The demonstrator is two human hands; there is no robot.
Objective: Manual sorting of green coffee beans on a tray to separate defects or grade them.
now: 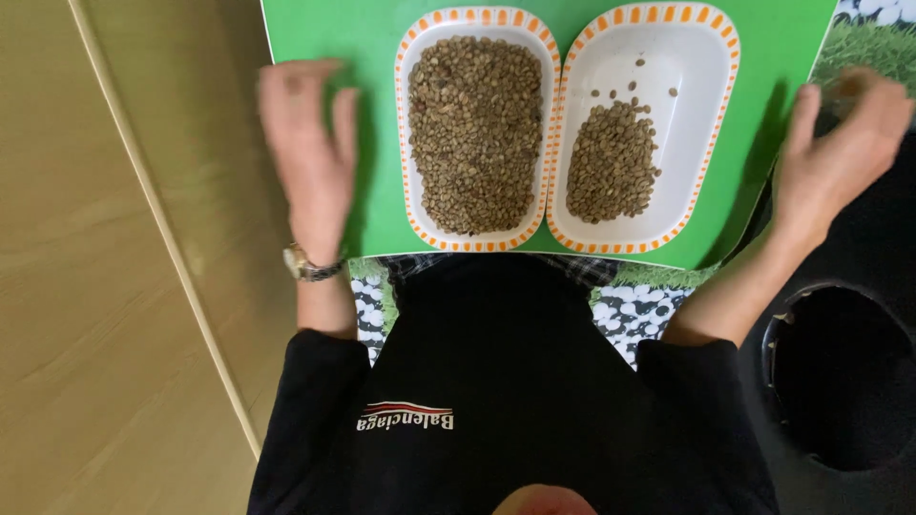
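Head view, looking down. Two white oval dishes with orange-checked rims lie side by side, rims touching, on a green mat [315, 29]. The left dish [477, 129] is filled nearly edge to edge with small brown-green beans [475, 133]; the right dish [649, 129] holds a smaller heap [611, 164] toward its near end, with a few strays beyond it. The left hand [310, 153] hovers over the mat just beside the left dish, fingers spread and open, holding nothing; a wristwatch [307, 265] sits at the wrist. The right hand [840, 153] is at the mat's right edge, fingers loosely curled and blurred; whether it holds anything cannot be told. A dark round bin [840, 381] stands below it.

Handling, as judged: the beans are light, hard, dry and free-rolling, best pinched singly or scooped. The dishes look rigid and shallow, best gripped at the rims and kept level.
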